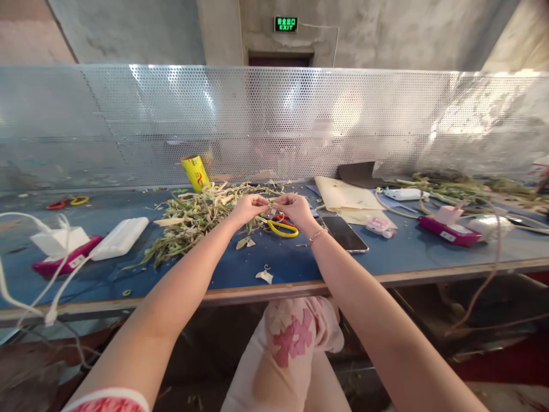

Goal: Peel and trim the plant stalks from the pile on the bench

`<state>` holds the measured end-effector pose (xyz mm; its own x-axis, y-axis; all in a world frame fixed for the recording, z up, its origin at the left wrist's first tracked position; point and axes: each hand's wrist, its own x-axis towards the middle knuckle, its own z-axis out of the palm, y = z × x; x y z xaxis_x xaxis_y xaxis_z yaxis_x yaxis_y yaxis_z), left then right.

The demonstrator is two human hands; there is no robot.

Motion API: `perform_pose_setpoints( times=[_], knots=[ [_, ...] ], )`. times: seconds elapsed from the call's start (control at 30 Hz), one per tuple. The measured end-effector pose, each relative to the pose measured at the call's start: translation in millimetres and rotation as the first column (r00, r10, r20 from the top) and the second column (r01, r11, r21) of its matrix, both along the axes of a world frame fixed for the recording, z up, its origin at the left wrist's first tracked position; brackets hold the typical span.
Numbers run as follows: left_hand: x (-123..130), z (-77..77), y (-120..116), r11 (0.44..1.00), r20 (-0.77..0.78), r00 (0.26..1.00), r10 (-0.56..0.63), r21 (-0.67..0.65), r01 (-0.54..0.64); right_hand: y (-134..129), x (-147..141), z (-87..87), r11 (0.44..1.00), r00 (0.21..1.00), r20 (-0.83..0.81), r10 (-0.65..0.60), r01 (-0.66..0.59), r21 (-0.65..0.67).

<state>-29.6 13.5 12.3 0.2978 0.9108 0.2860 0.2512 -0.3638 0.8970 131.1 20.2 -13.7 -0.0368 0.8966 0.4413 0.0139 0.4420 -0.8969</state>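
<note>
My left hand (251, 208) and my right hand (295, 207) meet above the blue table, fingertips nearly touching. Both are pinched around a tiny bit of something pale green between them, too small to name. Under the hands lie scissors with yellow and red handles (283, 229). A heap of dried, pale green plant stems and leaves (189, 220) spreads beside and behind my left hand. Small leaf scraps (265, 277) lie nearer the table's front edge. A black phone (345, 233) rests just right of my right wrist.
A yellow tube (195, 173) stands behind the heap. At left are a white power bank (120, 237), cables and red-yellow scissors (67, 202). Paper sheets (347, 194), a pink case (381, 226) and a magenta box (450, 231) lie right. A perforated metal screen (171, 114) closes off the back.
</note>
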Motion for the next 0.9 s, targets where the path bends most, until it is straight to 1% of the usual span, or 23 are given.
perform_pose_setpoints(
  times=[0.13,0.2,0.27,0.33,0.4,0.47,0.57,0.67,0.8,0.9],
  knots=[
    [1,1.3,-2,0.999,0.033,0.999,0.035,0.021,-0.036,-2,1,2.1,1.000,0.999,0.031,-0.021,0.021,0.001],
    [2,1.4,-2,0.999,0.110,0.993,0.046,0.017,-0.048,-5,0,3.4,1.000,1.000,-0.005,-0.005,0.005,-0.005],
    [3,2.5,-3,0.998,0.235,0.970,0.061,-0.036,-0.054,-7,-2,4.6,1.000,0.997,-0.070,0.015,-0.016,-0.017],
    [3,4.7,-3,0.991,0.357,0.931,0.078,-0.125,-0.035,-7,-2,5.2,0.999,0.991,-0.131,0.026,-0.031,-0.040],
    [3,7.6,-4,0.981,0.435,0.897,0.083,-0.194,0.004,-7,-3,5.3,0.996,0.982,-0.186,0.038,-0.051,-0.066],
    [2,9.8,-5,0.974,0.476,0.876,0.077,-0.224,0.037,-7,-3,5.4,0.994,0.970,-0.237,0.062,-0.082,-0.076],
    [2,10.7,-7,0.967,0.482,0.875,0.050,-0.244,0.079,-8,-2,6.5,0.994,0.961,-0.266,0.069,-0.088,-0.062],
    [3,10.1,-9,0.958,0.458,0.889,0.002,-0.257,0.130,-10,-3,7.9,0.996,0.967,-0.245,0.066,-0.078,-0.037],
    [5,8.8,-11,0.944,0.421,0.901,-0.104,-0.245,0.223,-9,-4,7.3,0.999,0.975,-0.216,0.050,-0.053,-0.009],
    [6,7.6,-12,0.940,0.399,0.905,-0.146,-0.228,0.252,-7,-5,6.8,0.999,0.983,-0.180,0.034,-0.035,0.001]
  ],
)
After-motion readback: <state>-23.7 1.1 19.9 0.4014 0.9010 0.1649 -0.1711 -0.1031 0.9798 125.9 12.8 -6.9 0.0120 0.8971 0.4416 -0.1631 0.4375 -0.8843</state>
